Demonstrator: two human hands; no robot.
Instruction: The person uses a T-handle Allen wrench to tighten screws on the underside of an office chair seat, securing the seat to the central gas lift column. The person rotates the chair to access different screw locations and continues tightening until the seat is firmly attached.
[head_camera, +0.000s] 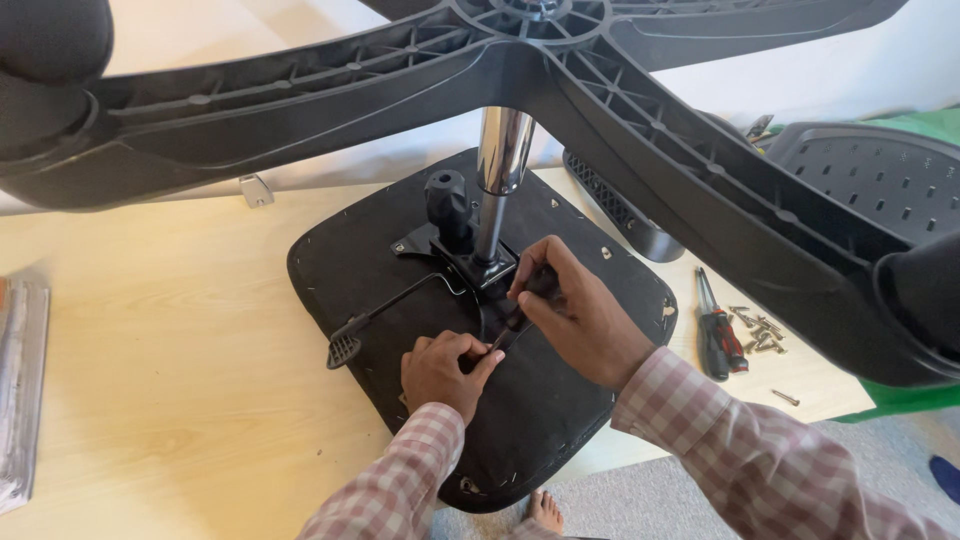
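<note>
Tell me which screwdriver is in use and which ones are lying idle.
The black-handled screwdriver gripped in the right hand is in use, tip beside the left hand. The red-and-black screwdrivers lie untouched on the table.

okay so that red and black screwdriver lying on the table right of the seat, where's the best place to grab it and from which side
Grip the red and black screwdriver around its thick handle, coming from above with the right hand. It lies flat on the table, its handle toward the near edge, and the loose screws crowd its right side, so a top-down pinch probably avoids them.
</note>
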